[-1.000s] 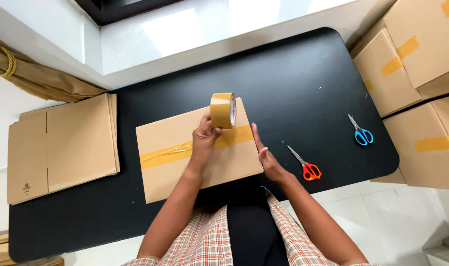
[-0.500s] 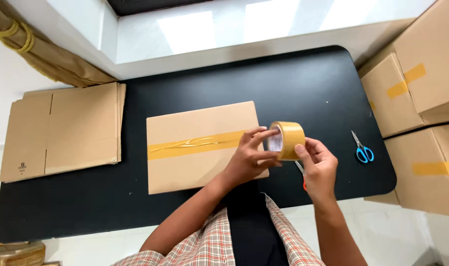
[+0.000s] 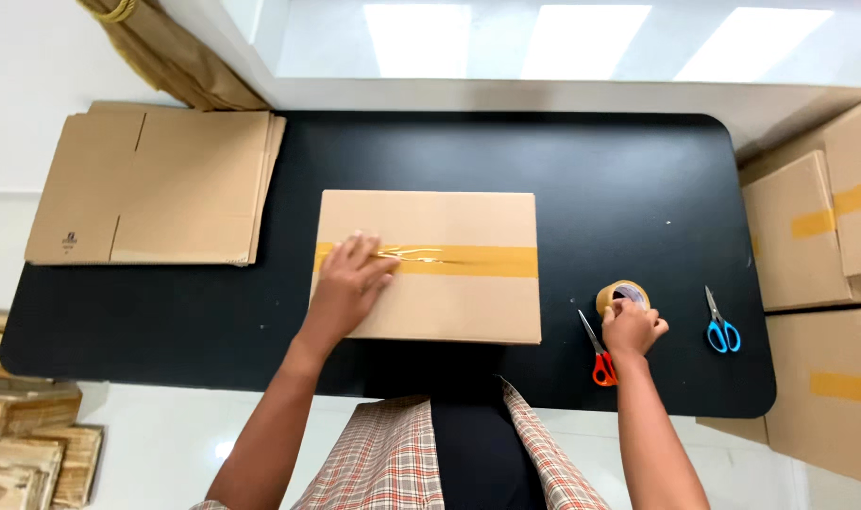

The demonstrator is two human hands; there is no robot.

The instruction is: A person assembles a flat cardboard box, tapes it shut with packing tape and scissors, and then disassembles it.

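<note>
flattened cardboard stack (image 3: 157, 184) at table's (image 3: 619, 179) 9 o'clock | left hand (image 3: 348, 283) unclenched, palm flat on the tape strip (image 3: 468, 260) across the cardboard box (image 3: 430, 302) at table centre | orange scissors (image 3: 599, 354) at box's 4 o'clock | right hand (image 3: 632, 329) grasping tape roll (image 3: 622, 294) on table, box's 3 o'clock | blue scissors (image 3: 720, 326) at roll's 3 o'clock

One taped box (image 3: 429, 266), one tape roll (image 3: 622, 295), two scissors (image 3: 598, 351) (image 3: 721, 324), one flattened carton stack (image 3: 152, 187) on one table (image 3: 600, 179).

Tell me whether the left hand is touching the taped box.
Touching: the head view shows the left hand lying flat on the cardboard box, fingers over its tape strip.
</note>
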